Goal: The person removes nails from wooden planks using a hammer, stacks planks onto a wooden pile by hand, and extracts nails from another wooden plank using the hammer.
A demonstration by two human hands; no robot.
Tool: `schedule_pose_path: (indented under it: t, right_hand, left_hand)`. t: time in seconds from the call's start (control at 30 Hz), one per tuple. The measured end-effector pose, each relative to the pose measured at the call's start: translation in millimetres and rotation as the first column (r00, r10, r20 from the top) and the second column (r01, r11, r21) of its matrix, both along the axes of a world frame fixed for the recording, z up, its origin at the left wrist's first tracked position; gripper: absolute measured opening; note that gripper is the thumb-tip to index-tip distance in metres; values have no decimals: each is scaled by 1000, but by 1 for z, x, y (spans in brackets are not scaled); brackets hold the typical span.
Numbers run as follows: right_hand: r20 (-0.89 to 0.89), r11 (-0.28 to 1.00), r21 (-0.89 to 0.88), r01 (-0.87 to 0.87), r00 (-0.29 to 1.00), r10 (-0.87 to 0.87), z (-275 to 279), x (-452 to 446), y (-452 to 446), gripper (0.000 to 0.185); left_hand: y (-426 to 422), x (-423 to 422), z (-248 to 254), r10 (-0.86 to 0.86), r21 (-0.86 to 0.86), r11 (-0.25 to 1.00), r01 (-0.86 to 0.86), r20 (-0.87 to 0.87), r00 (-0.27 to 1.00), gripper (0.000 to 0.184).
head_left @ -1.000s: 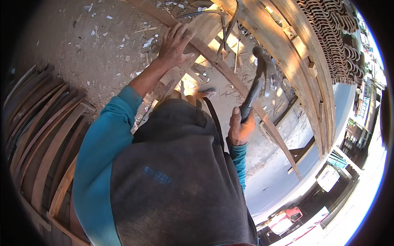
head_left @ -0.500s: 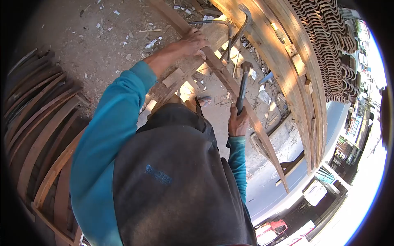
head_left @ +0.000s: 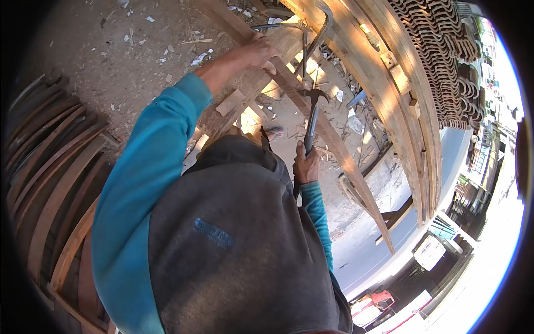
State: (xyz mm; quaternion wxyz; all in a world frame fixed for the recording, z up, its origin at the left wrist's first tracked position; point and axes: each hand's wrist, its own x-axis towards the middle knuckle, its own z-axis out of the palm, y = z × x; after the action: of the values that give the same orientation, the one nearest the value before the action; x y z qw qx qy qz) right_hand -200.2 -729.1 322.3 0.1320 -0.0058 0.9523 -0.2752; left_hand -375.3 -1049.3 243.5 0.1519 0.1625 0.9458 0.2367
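Note:
My left hand (head_left: 258, 53) is wrapped over a long narrow wooden strip (head_left: 328, 133), which runs diagonally from the top to the lower right. Some of its fingers are hidden behind the strip. In my right hand (head_left: 306, 163) is the handle of a claw hammer (head_left: 312, 119), held upright in view with its head beside the strip. Under the strip, near my left hand, lies a wide plank (head_left: 245, 83) with a small wood block (head_left: 230, 103) on it. A bent metal bar (head_left: 319, 42) stands just beyond.
Large curved timbers (head_left: 384, 83) with small blocks between them arch along the right. Stacked roof tiles (head_left: 436, 55) are behind them. Many curved wooden pieces (head_left: 55, 206) lie at the left. Wood scraps and chips litter the dirt floor (head_left: 128, 72). A red vehicle (head_left: 382, 300) is at the lower right.
My left hand has gone from resting open near the strip to gripping it. The hammer has come down and to the left in my right hand, its head now next to the strip.

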Motion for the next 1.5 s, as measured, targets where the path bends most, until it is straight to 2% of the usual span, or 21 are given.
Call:
schedule_pose_path:
  t: [0.03,0.07,0.1,0.17,0.23,0.33,0.43,0.5,0.53,0.57,0.6,0.67,0.7,0.77,0.87,0.93,1.03,1.13,1.27,1.4,1.5]
  right_hand:
    - [-22,1000,-10,-21,1000,21,1,-12,3,48]
    - [95,982,-156,109,991,-95,15,-20,1,47]
    - [257,924,-249,290,940,-226,39,-9,4,46]
    - [147,818,-483,311,950,-274,109,-22,-19,44]
    - [-352,708,-701,-88,906,-236,159,-39,-34,41]
    - [-645,605,-708,-364,682,-345,215,-59,-50,50]
    - [-787,460,-617,-639,518,-336,184,-65,-47,50]
    - [-743,625,-596,-505,642,-190,93,-40,-32,43]
    - [-448,817,-560,-140,880,-156,55,-14,-20,41]
    - [-81,966,-248,77,992,-100,18,11,-8,39]
    - [35,996,-90,8,999,-5,-27,24,8,44]
    - [127,980,-51,192,975,-185,-32,42,5,46]
    - [151,956,-119,267,957,-248,-31,49,13,46]
    - [247,876,-226,426,895,-372,-17,59,22,47]
    - [153,822,-280,496,868,-472,-38,71,48,47]
    - [99,746,-351,567,814,-572,-40,66,57,44]
    - [34,665,-343,663,716,-697,-31,61,70,43]
    - [-116,563,-371,738,565,-817,-15,70,85,44]
    - [-8,398,-375,837,427,-904,-4,90,106,46]
    - [-52,239,-314,919,235,-971,-49,148,122,46]
    - [14,69,-279,958,76,-997,-67,183,128,46]
  left_hand:
    - [-1,-1,-19,0,23,1000,4,-144,990,63]
    - [-11,2,-31,-5,34,999,15,-270,963,63]
    - [-9,13,-36,-23,38,999,33,-244,969,63]
    - [-10,7,-29,16,64,998,4,-313,950,62]
    - [-7,7,-19,3,78,997,12,-189,982,59]
    - [-11,3,-24,3,62,998,11,-231,973,56]
    - [-9,7,-22,8,74,997,9,-232,973,57]
    - [-10,7,-18,14,69,998,0,-203,979,57]
    - [-13,6,-18,26,68,998,-12,-211,977,57]
    - [-13,6,-20,19,73,997,-3,-224,974,58]
    - [-12,7,-22,9,75,997,10,-236,972,59]
    - [-6,9,-35,1,73,997,22,-307,952,60]
    - [-15,11,-38,0,69,997,27,-368,930,62]
    - [-16,21,-31,-7,20,1000,14,-293,956,63]
    - [-10,12,-24,-7,31,999,13,-195,981,65]
    - [23,8,14,-42,-82,996,25,-212,976,74]
    - [103,24,57,-133,185,965,188,-277,952,73]
    - [171,40,50,-334,76,923,378,-331,883,84]
    - [227,44,14,-461,-59,877,477,-380,802,92]
    - [248,43,4,-534,-287,836,467,-229,814,95]
    - [248,29,-3,-602,-276,795,541,-244,760,74]
